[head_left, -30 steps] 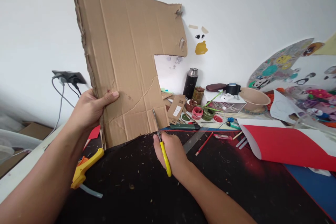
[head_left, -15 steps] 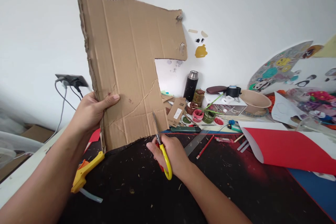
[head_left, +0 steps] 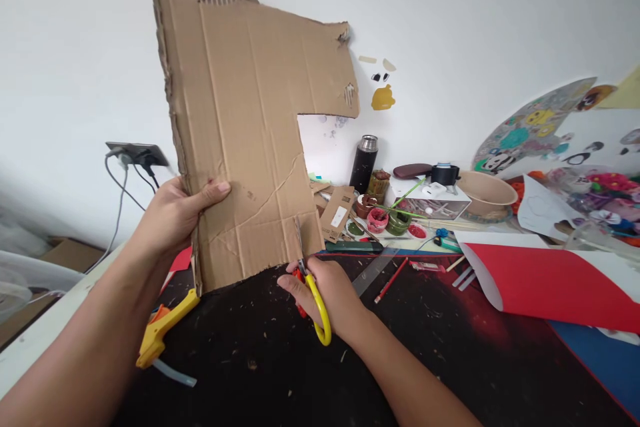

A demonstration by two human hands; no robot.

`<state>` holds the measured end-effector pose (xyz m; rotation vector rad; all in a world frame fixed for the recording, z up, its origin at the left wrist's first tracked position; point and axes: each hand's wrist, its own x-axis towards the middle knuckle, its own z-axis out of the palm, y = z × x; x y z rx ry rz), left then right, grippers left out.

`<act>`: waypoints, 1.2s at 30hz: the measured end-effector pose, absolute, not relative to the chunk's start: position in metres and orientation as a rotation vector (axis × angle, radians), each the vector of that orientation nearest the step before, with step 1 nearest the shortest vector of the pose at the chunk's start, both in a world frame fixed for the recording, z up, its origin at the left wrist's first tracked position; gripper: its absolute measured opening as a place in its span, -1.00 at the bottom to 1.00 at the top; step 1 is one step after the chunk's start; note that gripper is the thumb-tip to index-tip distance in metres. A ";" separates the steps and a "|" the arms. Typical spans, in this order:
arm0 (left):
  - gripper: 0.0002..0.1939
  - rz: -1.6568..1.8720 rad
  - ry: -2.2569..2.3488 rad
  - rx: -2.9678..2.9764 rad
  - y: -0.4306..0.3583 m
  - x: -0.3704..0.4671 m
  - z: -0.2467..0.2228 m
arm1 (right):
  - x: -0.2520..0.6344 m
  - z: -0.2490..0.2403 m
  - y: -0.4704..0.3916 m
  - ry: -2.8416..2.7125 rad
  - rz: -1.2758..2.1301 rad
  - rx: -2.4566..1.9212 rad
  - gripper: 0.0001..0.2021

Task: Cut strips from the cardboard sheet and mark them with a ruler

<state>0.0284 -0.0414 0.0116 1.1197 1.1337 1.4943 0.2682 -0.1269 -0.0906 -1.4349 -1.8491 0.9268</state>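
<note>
A large brown cardboard piece [head_left: 240,113], creased and with ragged edges, is held upright above the dark table mat. My left hand [head_left: 180,213] grips its lower left edge, thumb on the front face. My right hand [head_left: 325,293] is closed around scissors [head_left: 320,313] with yellow and red handles. One scissor blade shows in front of the cardboard near its lower right corner; the other is hidden. A curved crease runs across the cardboard above the blade.
A yellow glue gun [head_left: 165,333] lies at the left on the dark mat [head_left: 260,373]. Behind are a black thermos [head_left: 364,163], paint jars [head_left: 377,219] and a cutter [head_left: 353,246]. A red pencil [head_left: 391,280] and red paper [head_left: 545,280] lie to the right.
The cardboard has shifted slightly right and down, with my left hand on it. My right hand and the scissors have moved a little to the right.
</note>
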 end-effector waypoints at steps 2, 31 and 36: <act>-0.48 1.483 1.133 1.128 -0.044 0.031 0.012 | 0.267 -0.090 -0.128 -1.844 0.909 -1.456 -0.56; -0.48 1.481 1.191 1.158 -0.047 0.033 0.011 | 0.262 -0.096 -0.129 -1.845 0.667 -1.534 -0.62; -0.51 1.504 1.182 1.164 -0.045 0.032 0.009 | 0.261 -0.098 -0.129 -1.814 0.641 -1.500 -0.63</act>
